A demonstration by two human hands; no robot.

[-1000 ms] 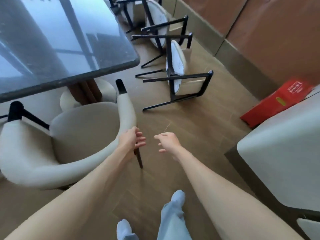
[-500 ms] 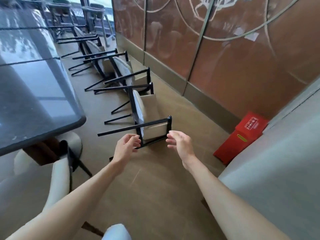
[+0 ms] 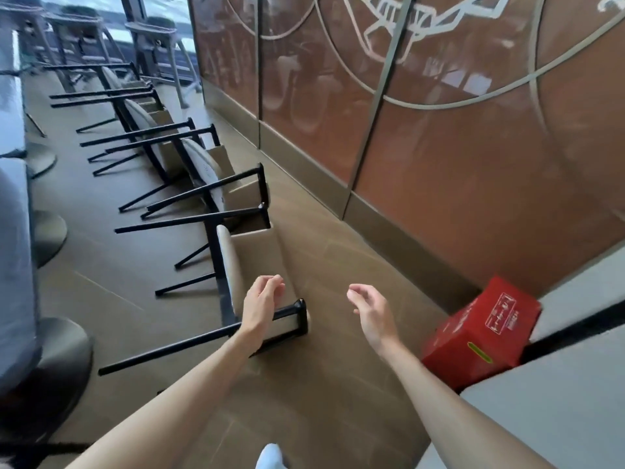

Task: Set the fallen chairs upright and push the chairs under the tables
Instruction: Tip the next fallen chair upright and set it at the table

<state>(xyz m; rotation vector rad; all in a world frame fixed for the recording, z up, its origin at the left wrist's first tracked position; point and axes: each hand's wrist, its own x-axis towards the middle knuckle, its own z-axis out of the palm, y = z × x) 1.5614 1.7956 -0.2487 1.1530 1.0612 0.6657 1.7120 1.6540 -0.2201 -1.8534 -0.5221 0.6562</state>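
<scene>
Nearest fallen chair (image 3: 233, 282) lies on its side on the wooden floor (image 3: 338, 384), pale seat facing left, black legs running out leftward, its backrest toward the wall. Left hand (image 3: 260, 304) is held over the chair's near black frame bar (image 3: 287, 311), fingers (image 3: 270, 282) loosely curled and apart, holding nothing; whether they touch the frame cannot be told. Right hand (image 3: 372, 309) hangs in the air to the right of the chair, well clear of it, fingers relaxed and parted, empty. Three further fallen chairs (image 3: 189, 164) lie in a row beyond, legs overlapping. The dark worktop (image 3: 13, 231) runs along the left edge above round pedestal bases (image 3: 50, 363). A red box (image 3: 483, 330) sits at right by the panelled wall (image 3: 439, 147). Bare floor lies between chair and wall.
</scene>
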